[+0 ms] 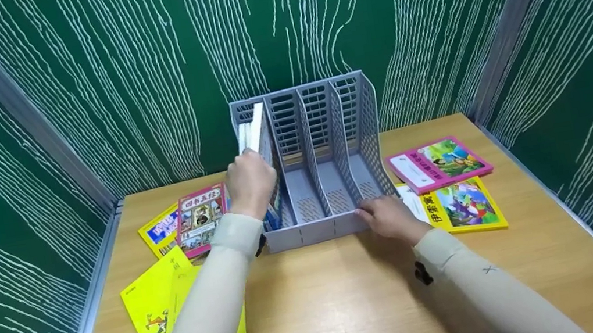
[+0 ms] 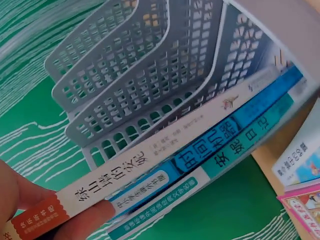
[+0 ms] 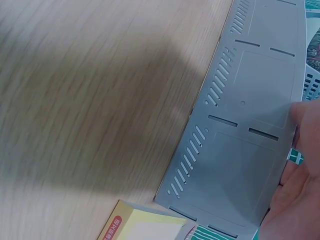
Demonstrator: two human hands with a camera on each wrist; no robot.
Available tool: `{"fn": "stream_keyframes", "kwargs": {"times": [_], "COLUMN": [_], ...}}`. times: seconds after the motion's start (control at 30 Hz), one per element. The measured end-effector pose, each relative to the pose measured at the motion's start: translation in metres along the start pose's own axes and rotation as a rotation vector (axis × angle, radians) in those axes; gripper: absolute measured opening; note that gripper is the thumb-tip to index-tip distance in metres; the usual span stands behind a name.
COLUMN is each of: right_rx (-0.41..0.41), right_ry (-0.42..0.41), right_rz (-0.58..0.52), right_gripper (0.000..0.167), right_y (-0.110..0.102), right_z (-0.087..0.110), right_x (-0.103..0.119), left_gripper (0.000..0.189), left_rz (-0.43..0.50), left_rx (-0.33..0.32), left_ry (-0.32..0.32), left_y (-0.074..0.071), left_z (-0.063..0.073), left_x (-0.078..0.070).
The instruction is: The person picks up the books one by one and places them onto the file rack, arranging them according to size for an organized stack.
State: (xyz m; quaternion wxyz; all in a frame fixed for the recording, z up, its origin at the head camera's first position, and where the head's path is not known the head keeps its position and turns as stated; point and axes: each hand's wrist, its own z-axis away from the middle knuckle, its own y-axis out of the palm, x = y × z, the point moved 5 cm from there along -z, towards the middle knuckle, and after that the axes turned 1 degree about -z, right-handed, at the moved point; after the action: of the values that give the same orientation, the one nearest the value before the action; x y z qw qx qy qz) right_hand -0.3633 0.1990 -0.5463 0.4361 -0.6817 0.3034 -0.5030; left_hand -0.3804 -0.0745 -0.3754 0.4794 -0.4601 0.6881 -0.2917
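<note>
My left hand (image 1: 251, 180) pinches a white-spined book (image 2: 112, 170) with an orange-red end, thumb on one side and fingers on the other. The book stands in the leftmost compartment of a grey magazine rack (image 1: 301, 236). Beside it in that compartment are a blue-spined book (image 2: 195, 155) and a teal-and-white-spined book (image 2: 220, 162). At the rack's front right corner, my right hand (image 1: 392, 218) grips the low front rim. In the right wrist view the hand (image 3: 297, 195) bends over that rim, some fingers hidden behind it.
Left of the rack lie a pink-edged book (image 1: 201, 219), a yellow-and-blue book (image 1: 160, 232) and yellow books (image 1: 145, 312). To its right, a pink book (image 1: 440, 164) overlaps a yellow book (image 1: 470, 205) on the wooden table (image 1: 319, 316). Green walls (image 1: 304, 18) with white lines surround the table.
</note>
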Motion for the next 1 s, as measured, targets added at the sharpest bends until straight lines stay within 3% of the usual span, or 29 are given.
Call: {"fn": "stream_keyframes", "kwargs": {"times": [0.17,0.3,0.57,0.83,1.0], "right_rx": [-0.023,-0.047,-0.008,-0.012,-0.013], "right_ry": [-0.019,-0.031,0.007,0.008,0.011], "right_rz": [0.003,0.017,0.005,-0.006,-0.016], "right_gripper": [0.030,0.030,0.029,0.031,0.029], "right_y": [0.000,0.000,0.000,-0.001,-0.001], "right_z": [0.000,0.001,-0.001,0.000,0.001], "right_x": [0.002,0.002,0.000,0.000,0.002], "left_gripper": [0.020,0.017,0.011,0.015,0.019], "left_rz": [-0.091,-0.122,-0.172,-0.279,-0.317], "left_rx": [-0.046,-0.086,-0.148,-0.173,-0.153], "left_ry": [0.080,0.091,0.153,0.185,0.153], "left_y": [0.007,0.011,0.022,0.040,0.048], "left_z": [0.004,0.007,0.011,0.008,0.007], "left_x": [-0.010,-0.012,-0.015,-0.010,-0.006]}}
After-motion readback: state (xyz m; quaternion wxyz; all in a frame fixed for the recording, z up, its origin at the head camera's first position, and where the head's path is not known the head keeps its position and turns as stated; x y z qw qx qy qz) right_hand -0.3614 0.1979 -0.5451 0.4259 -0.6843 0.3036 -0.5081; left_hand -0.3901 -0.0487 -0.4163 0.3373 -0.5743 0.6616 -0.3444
